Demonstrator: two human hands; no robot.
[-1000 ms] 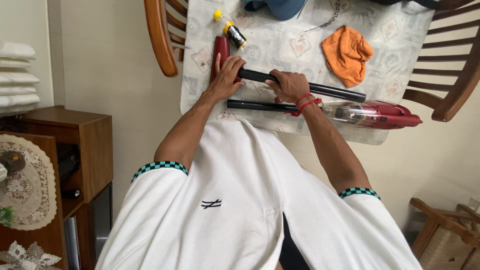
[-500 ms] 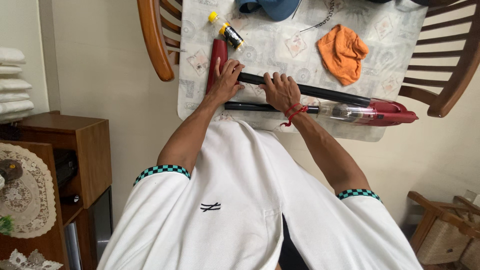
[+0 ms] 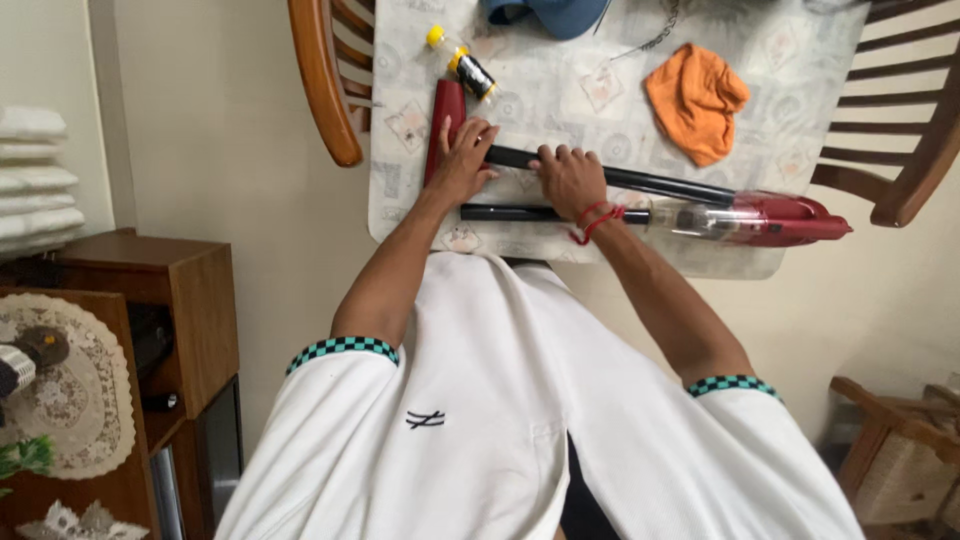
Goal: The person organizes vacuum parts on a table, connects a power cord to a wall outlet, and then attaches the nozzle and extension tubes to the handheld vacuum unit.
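My left hand (image 3: 463,162) presses on a red floor nozzle (image 3: 444,112) where a black tube (image 3: 660,183) meets it. My right hand (image 3: 570,180), with a red thread around the wrist, grips that same tube a little to the right of my left hand. Just in front of my hands lies a second black tube (image 3: 520,213), joined to a red handheld vacuum body (image 3: 775,218) with a clear dust cup. All of this rests on a table with a pale patterned cloth (image 3: 400,190).
An orange cloth (image 3: 697,100), a small bottle with a yellow cap (image 3: 466,62) and a blue cap (image 3: 550,15) lie farther back on the table. Wooden chairs stand at the left (image 3: 318,80) and the right (image 3: 915,150). A wooden cabinet (image 3: 160,300) is at the left.
My right hand has slid left along the black tube, closer to my left hand. My left hand has stayed on the red nozzle.
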